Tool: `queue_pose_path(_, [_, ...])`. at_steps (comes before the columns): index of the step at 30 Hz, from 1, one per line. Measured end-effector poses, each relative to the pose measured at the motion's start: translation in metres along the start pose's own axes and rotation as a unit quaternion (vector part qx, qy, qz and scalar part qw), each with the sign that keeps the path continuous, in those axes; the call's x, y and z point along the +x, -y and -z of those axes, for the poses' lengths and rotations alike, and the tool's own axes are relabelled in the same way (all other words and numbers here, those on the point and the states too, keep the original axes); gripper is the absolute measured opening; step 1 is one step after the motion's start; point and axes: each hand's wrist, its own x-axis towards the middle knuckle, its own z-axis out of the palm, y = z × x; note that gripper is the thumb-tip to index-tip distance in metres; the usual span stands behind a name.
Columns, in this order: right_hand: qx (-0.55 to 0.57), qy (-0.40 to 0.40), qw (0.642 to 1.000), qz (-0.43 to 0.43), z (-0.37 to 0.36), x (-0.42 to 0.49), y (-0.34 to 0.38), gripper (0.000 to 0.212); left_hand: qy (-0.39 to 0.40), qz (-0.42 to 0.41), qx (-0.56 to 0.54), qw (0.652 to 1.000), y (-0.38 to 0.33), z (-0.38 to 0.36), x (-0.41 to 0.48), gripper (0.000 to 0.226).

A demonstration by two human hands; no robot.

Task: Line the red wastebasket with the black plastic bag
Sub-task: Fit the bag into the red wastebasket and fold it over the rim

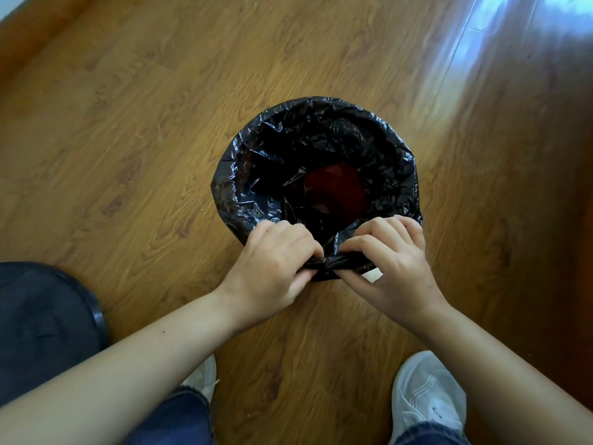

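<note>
The black plastic bag (288, 146) hangs inside the round wastebasket and is folded out over its rim all the way around. Only a dark red patch of the wastebasket (337, 187) shows through the thin plastic at the bottom; its outer wall is hidden. At the near side of the rim, my left hand (272, 264) and my right hand (394, 258) both pinch a gathered bunch of the bag's loose edge, fingertips almost touching each other.
The wastebasket stands on a wood-grain floor (128, 139). White sneakers (428, 399) and blue jeans are at the bottom edge. A dark navy object (41, 326) lies at the left. Bright light glares on the floor at the top right.
</note>
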Motion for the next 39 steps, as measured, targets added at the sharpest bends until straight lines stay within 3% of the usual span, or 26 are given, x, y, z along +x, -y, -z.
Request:
queue_pose_path(12, [-0.055, 0.016, 0.998, 0.015, 0.012, 0.001, -0.023, 0.01, -0.04, 0.002, 0.067, 0.997, 0.028, 0.01, -0.006, 0.022])
queue_pose_path(17, [-0.046, 0.014, 0.999, 0.002, 0.011, 0.001, -0.02, 0.014, -0.016, 0.016, 0.079, 0.997, 0.032, 0.016, -0.004, 0.017])
queue_pose_path(22, [-0.024, 0.019, 0.999, -0.008, 0.005, 0.003, -0.01, 0.016, 0.014, 0.003, 0.052, 0.999, 0.013, 0.01, -0.005, 0.039])
queue_pose_path(27, [-0.018, 0.057, 0.998, 0.017, 0.008, -0.002, -0.006, 0.031, 0.013, 0.005, 0.023, 1.0, -0.002, 0.003, 0.005, 0.023])
queue_pose_path(31, [-0.04, 0.047, 0.998, 0.033, 0.014, -0.006, -0.014, 0.02, 0.023, -0.003, 0.022, 0.999, 0.002, 0.001, 0.005, 0.015])
queue_pose_path(39, [-0.046, 0.067, 0.996, 0.021, 0.013, 0.004, -0.013, 0.02, -0.033, 0.04, 0.03, 0.998, 0.023, 0.015, 0.005, 0.027])
